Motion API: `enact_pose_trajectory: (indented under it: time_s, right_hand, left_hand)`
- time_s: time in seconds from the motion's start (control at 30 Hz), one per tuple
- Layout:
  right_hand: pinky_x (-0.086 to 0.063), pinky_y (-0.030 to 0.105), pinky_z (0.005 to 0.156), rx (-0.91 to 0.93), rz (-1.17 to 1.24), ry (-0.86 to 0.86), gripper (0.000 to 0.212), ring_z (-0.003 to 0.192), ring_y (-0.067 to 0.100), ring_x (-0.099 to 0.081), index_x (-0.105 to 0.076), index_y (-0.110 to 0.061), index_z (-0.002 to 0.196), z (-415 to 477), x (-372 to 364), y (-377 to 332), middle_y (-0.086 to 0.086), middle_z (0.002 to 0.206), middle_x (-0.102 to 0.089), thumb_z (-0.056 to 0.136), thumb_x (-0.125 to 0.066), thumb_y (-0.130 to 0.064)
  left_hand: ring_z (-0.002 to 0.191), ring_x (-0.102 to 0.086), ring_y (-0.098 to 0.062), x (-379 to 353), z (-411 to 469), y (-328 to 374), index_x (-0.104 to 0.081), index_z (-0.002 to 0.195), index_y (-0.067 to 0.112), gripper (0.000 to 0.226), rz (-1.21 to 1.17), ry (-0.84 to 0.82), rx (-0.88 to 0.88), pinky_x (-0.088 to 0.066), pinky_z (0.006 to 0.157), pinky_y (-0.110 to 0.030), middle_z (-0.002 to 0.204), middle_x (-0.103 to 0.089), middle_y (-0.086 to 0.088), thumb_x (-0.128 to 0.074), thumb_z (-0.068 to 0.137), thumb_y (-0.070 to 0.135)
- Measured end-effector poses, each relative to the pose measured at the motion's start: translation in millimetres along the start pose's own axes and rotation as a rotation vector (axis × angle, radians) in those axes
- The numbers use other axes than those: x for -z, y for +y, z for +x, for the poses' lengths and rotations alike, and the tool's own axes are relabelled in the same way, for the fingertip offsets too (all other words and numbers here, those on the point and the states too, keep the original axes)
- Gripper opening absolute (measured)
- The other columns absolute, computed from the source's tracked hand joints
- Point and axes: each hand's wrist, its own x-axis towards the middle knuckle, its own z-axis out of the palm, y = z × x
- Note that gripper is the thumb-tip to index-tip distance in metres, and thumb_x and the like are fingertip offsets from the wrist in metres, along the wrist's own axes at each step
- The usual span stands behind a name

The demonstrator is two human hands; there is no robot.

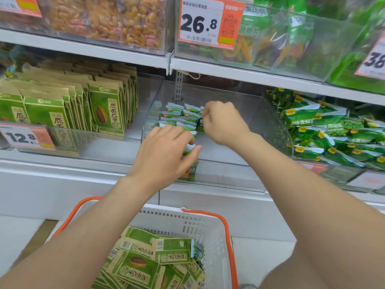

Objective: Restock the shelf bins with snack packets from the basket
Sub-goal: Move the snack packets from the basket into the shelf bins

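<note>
White basket (206, 226), orange handles, nearest; kraft-green sunflower-seed packs (143, 265) lie loose inside. Left hand (164, 151) at front of clear middle bin (260, 113), fingers curled round small stack of green snack packets (190, 161). Right hand (223, 122) deeper in bin, fingertips pinching one packet at right end of packet rows (177, 116). Upright seed packs (106, 109) in bin to left; heaped green packets (325, 130) to right. Price tag (200, 24) above reads 26.8.

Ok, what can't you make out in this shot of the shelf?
Head view only.
- How many packets the left hand holds: its fingers cover most of them.
- Whether the right hand pinches anything: its curled fingers hide it.
- Far-right price tag: cut off by the frame edge after 38.
- Basket contents: partly behind the left arm and bottom edge.
</note>
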Motion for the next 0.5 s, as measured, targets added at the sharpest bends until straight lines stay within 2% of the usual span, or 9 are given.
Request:
enact_pose_trajectory:
  time_s: [0.1,0.13,0.2,0.27,0.4,0.5]
  right_hand:
    - [-0.055,0.042,0.071,0.136,-0.002,0.069,0.021,0.083,0.04,-0.06,-0.062,-0.02,0.085,-44,34,-25,0.011,0.086,-0.069,0.083,-0.042,-0.027]
    - [-0.055,0.041,0.07,0.176,0.019,0.047,0.021,0.078,0.036,-0.06,-0.061,-0.018,0.078,-59,44,-31,0.009,0.079,-0.068,0.079,-0.043,-0.028]
    - [-0.056,0.04,0.068,0.251,0.023,-0.12,0.02,0.064,0.024,-0.055,-0.06,-0.015,0.065,-85,57,-40,0.006,0.063,-0.062,0.075,-0.047,-0.026]
    - [-0.053,0.038,0.063,0.293,-0.017,-0.342,0.02,0.059,0.014,-0.047,-0.053,-0.016,0.056,-107,57,-43,0.003,0.057,-0.052,0.076,-0.052,-0.022]
    - [-0.05,0.035,0.06,0.303,-0.227,-0.671,0.016,0.077,0.032,-0.059,-0.057,-0.013,0.07,-137,25,-32,0.006,0.067,-0.05,0.085,-0.052,-0.018]
    - [-0.053,0.035,0.059,0.306,-0.326,-0.841,0.02,0.067,0.03,-0.058,-0.053,-0.014,0.069,-152,-5,-19,0.006,0.069,-0.054,0.089,-0.05,-0.013]
  left_hand:
    - [0.078,-0.051,-0.034,5,-18,9,-0.063,0.083,0.008,0.02,-0.033,0.194,-0.099,-0.038,0.066,-0.045,0.081,-0.055,-0.009,-0.065,0.096,0.022]
    - [0.074,-0.049,-0.034,5,-25,13,-0.062,0.079,0.006,0.018,-0.045,0.205,-0.128,-0.037,0.064,-0.046,0.079,-0.052,-0.011,-0.066,0.093,0.018]
    - [0.071,-0.048,-0.033,0,-41,19,-0.059,0.075,0.006,0.016,-0.041,0.157,-0.193,-0.036,0.062,-0.047,0.077,-0.051,-0.013,-0.066,0.086,0.015]
    - [0.07,-0.048,-0.032,-12,-58,22,-0.057,0.072,0.009,0.017,-0.051,0.057,-0.272,-0.033,0.063,-0.044,0.075,-0.049,-0.011,-0.065,0.084,0.017]
    - [0.07,-0.047,-0.03,-45,-104,30,-0.059,0.068,0.011,0.019,-0.074,-0.208,-0.403,-0.03,0.065,-0.04,0.072,-0.047,-0.008,-0.064,0.084,0.02]
    - [0.07,-0.052,-0.028,-66,-136,36,-0.063,0.07,0.015,0.02,-0.063,-0.498,-0.371,-0.039,0.067,-0.039,0.072,-0.052,-0.005,-0.061,0.085,0.027]
